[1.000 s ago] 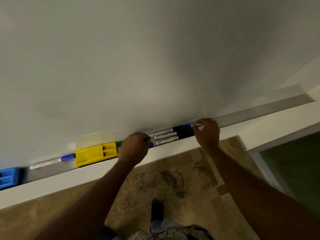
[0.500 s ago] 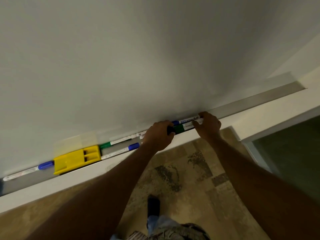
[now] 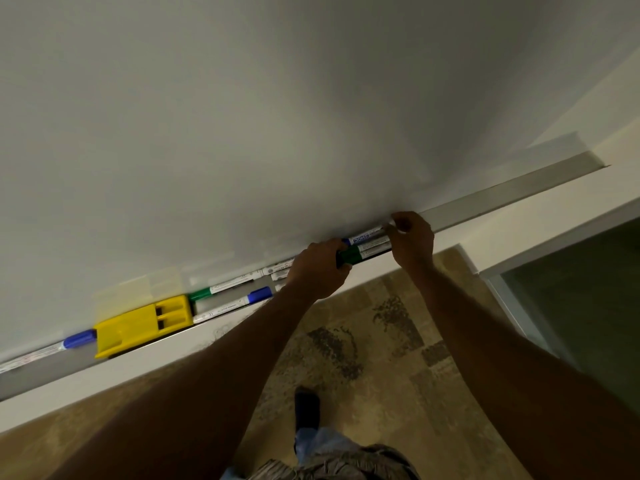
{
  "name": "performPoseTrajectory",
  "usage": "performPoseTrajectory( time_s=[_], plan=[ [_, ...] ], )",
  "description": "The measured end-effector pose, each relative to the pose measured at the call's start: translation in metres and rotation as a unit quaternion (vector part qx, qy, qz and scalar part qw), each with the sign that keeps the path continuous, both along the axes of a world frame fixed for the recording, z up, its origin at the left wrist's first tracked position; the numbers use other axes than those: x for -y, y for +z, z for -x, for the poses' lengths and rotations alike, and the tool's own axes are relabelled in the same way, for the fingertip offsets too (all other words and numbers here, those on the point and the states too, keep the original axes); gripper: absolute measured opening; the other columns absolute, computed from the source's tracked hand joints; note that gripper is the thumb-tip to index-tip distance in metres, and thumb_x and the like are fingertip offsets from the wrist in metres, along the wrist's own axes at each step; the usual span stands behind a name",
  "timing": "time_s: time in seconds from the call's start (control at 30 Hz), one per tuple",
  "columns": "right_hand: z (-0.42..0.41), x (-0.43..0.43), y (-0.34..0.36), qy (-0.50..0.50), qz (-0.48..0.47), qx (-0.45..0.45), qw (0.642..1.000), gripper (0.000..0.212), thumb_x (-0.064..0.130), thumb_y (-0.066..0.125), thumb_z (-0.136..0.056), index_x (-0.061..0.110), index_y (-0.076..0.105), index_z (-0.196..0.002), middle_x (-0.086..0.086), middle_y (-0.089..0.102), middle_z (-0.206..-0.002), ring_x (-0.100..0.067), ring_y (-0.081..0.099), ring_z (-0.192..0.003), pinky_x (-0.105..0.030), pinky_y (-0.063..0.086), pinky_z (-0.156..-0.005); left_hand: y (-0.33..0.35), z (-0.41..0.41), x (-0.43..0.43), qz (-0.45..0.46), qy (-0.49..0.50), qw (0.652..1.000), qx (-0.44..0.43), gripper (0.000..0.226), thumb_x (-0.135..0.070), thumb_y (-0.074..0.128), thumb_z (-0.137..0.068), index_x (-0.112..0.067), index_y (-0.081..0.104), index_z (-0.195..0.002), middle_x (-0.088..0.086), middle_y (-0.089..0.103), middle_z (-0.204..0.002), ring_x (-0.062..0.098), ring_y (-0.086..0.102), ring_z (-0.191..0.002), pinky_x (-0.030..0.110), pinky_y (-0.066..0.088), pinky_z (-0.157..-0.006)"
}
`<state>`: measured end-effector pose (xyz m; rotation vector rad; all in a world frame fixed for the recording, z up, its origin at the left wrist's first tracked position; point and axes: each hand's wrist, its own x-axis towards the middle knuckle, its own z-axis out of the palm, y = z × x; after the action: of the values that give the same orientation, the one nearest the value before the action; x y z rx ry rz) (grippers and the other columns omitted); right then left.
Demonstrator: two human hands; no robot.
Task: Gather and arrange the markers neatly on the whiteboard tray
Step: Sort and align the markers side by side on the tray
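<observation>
Gripping the marker bundle's (image 3: 369, 243) capped ends with the left hand (image 3: 317, 269), pinching its far ends with the right hand (image 3: 412, 241), in the tray (image 3: 519, 196) against the whiteboard (image 3: 311, 116). Risks popping one over the front lip if pressed unevenly endwise. Leaves two loose markers (image 3: 238, 303) just left, and a blue-capped marker (image 3: 71, 341) beyond the yellow eraser (image 3: 138, 325) blocking the channel.

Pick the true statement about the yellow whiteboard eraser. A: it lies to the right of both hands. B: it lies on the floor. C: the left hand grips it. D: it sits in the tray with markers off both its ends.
D: the yellow whiteboard eraser sits in the whiteboard tray, with a blue-capped marker off its left end and a green-capped marker and a second blue-capped marker off its right end.
</observation>
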<state>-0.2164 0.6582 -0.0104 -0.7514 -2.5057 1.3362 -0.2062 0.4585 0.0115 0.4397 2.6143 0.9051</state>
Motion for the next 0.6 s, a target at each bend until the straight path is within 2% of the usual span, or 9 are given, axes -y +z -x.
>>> performPoseTrajectory(
  time_s=[0.17,0.3,0.37,0.47,0.6],
  plan=[
    [0.006,0.002,0.004,-0.078,0.105,-0.015,0.991,0.026,0.012,0.077,-0.078,0.01,0.07,-0.103,-0.008,0.072,-0.099,-0.016,0.065,-0.086,-0.026,0.051,-0.083,0.0,-0.002,0.0,0.008,-0.013,1.0,-0.012,0.034,-0.032,0.059,-0.091,-0.019,0.058,-0.122,0.007,0.068,-0.108,0.018,0.056,-0.079,0.028,0.044,-0.068],
    [0.005,-0.004,0.013,-0.102,0.177,-0.064,0.977,0.021,0.005,0.078,-0.075,0.012,0.07,-0.093,-0.004,0.071,-0.082,-0.022,0.069,-0.08,-0.039,0.058,-0.085,0.002,-0.006,0.004,-0.006,-0.009,0.999,-0.053,0.026,-0.028,0.058,-0.09,-0.018,0.063,-0.114,0.005,0.067,-0.108,0.023,0.061,-0.088,0.033,0.051,-0.074],
    [0.002,-0.008,0.02,-0.096,0.179,-0.106,0.973,0.021,0.003,0.078,-0.074,0.011,0.07,-0.092,-0.002,0.07,-0.079,-0.02,0.068,-0.077,-0.041,0.058,-0.084,0.002,-0.008,0.009,-0.024,0.005,0.998,-0.062,0.019,-0.025,0.058,-0.09,-0.018,0.065,-0.107,0.004,0.067,-0.102,0.022,0.06,-0.086,0.032,0.049,-0.071],
    [-0.003,-0.006,0.036,-0.07,0.155,-0.152,0.974,0.023,0.004,0.079,-0.074,0.01,0.07,-0.094,0.0,0.07,-0.082,-0.017,0.068,-0.078,-0.036,0.058,-0.081,0.002,-0.01,0.017,-0.04,0.038,0.996,-0.065,0.016,-0.023,0.057,-0.091,-0.017,0.068,-0.102,0.002,0.069,-0.096,0.019,0.06,-0.082,0.032,0.05,-0.069],
    [-0.012,0.027,0.066,0.034,0.091,-0.191,0.977,0.023,0.004,0.077,-0.076,0.012,0.068,-0.096,0.0,0.07,-0.086,-0.014,0.069,-0.081,-0.03,0.057,-0.082,0.014,-0.009,0.028,-0.081,0.08,0.989,-0.091,0.02,-0.029,0.062,-0.089,-0.022,0.065,-0.107,-0.003,0.069,-0.09,0.015,0.062,-0.077,0.029,0.051,-0.067]
  ],
)
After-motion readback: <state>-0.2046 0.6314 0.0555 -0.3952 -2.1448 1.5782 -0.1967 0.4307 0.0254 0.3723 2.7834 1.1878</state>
